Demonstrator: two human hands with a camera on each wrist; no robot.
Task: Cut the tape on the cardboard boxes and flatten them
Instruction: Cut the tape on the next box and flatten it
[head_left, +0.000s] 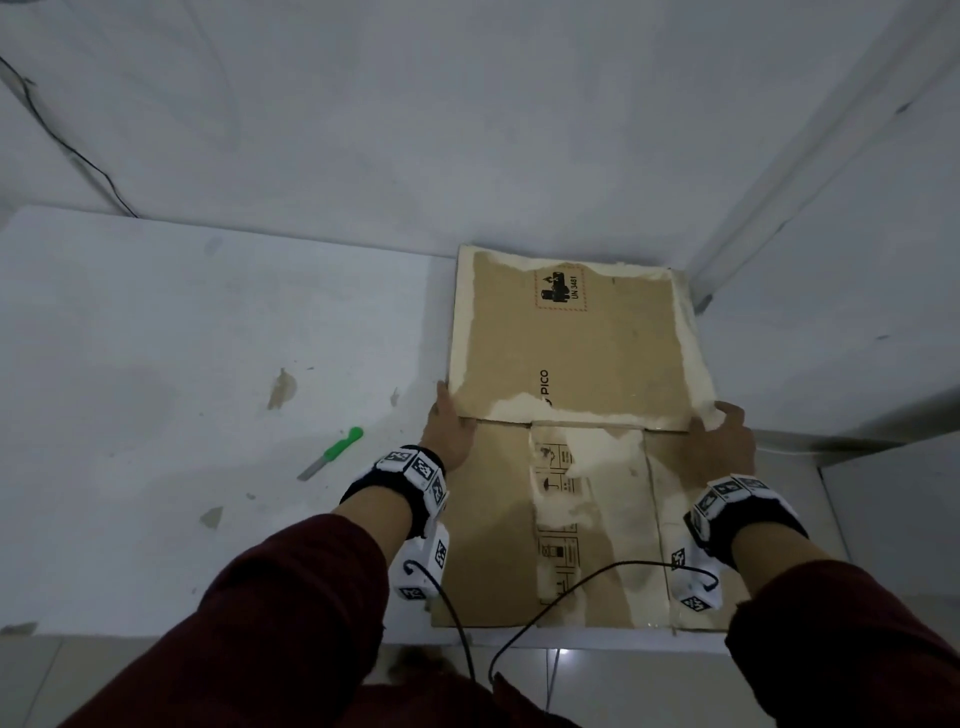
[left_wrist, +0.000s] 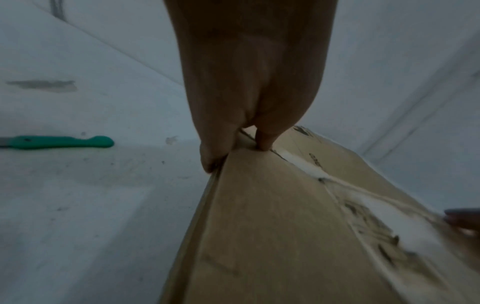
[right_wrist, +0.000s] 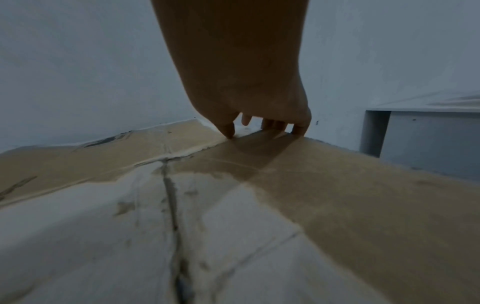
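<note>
2 hands, left hand (head_left: 451, 432) and right hand (head_left: 723, 437), on flattened cardboard box (head_left: 566, 338)

You have one flattened cardboard box (head_left: 566, 364) right of centre in the head view, one green-handled knife (head_left: 332, 452) lower left of it, and three torn scraps (head_left: 281, 388) at the left. Two hands show: left hand (head_left: 448, 434) and right hand (head_left: 724, 434).
</note>
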